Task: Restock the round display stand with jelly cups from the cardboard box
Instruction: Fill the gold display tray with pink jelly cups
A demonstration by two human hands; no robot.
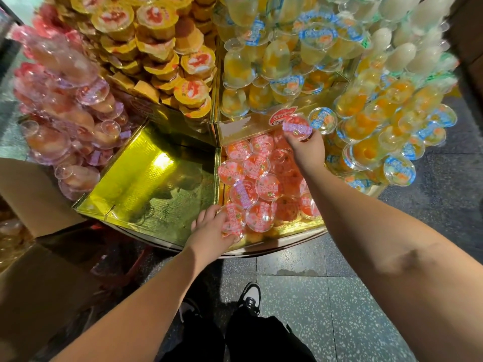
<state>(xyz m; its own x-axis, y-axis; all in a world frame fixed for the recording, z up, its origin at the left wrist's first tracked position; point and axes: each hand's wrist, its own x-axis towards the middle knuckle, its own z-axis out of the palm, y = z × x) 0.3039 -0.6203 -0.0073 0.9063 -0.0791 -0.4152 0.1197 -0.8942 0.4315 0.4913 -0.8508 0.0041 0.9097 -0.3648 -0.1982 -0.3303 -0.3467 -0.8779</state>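
Speckled terrazzo floor (326,304) underfoot, with black-and-white sneakers (249,299) and dark trousers at the bottom edge. Round display stand (274,250) straight ahead, split into gold-foil wedge compartments. Left wedge (154,184) bare down to its shiny gold lining. Wedge just beside it on the right partly filled with pink-lidded jelly cups (257,165), lying lids up and touching one another, orange jelly visible through the clear walls.

Left hand (209,231) at the near edge of that filled wedge, fingers curled round one pink-lidded cup (234,218), grip closed on it; cup touching its neighbours in the front row. Right hand (305,145) reaching to the far end of the same wedge, fingertips pinching another pink-lidded cup (296,126), held tilted above the pile, just beside a red oval brand sticker (281,116) on the gold divider.

Higher tiers heaped with other stock: yellow-lidded cups (156,40) at upper centre, clear cups with blue-ringed lids and orange fruit (366,113) at right, whitish cups (407,40) at top right, pink-wrapped clear cups (65,100) piled at left.

Cardboard box (39,231) at the left edge, flaps open, set on the floor beside the stand; contents too dark and blurred to make out.
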